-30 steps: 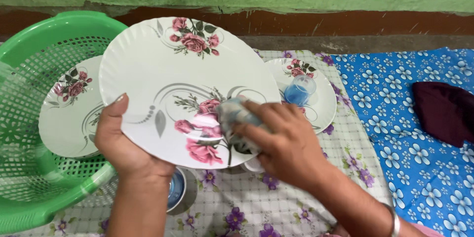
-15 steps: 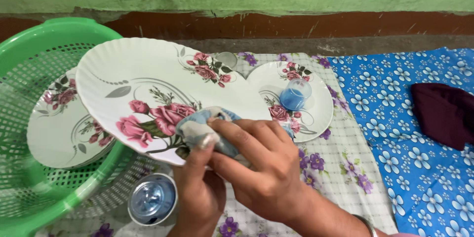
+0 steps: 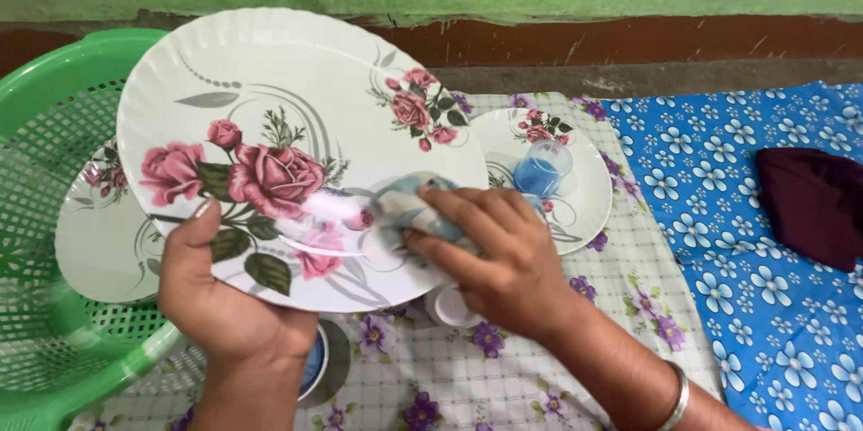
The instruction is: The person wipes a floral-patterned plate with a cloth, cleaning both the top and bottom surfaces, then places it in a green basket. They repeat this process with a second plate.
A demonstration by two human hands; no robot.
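Observation:
My left hand (image 3: 220, 301) grips the near rim of a big white plate (image 3: 297, 134) printed with pink roses, held tilted toward me. With my right hand (image 3: 494, 256) I press a small blue-grey cloth (image 3: 409, 202) onto the plate's lower right face. A steel bangle (image 3: 676, 395) sits on my right wrist.
A green plastic basket (image 3: 54, 107) at left holds another rose plate (image 3: 99, 242). A third rose plate (image 3: 575, 197) with a small blue cup (image 3: 542, 168) lies on the checked floral cloth (image 3: 521, 377). A blue floral mat (image 3: 764, 287) with a dark maroon cloth (image 3: 814, 202) is at right.
The plate has been turned in my hands, so the large roses moved to its left side. My left hand shifted its hold back to the lower left rim, while the cloth stays on the plate.

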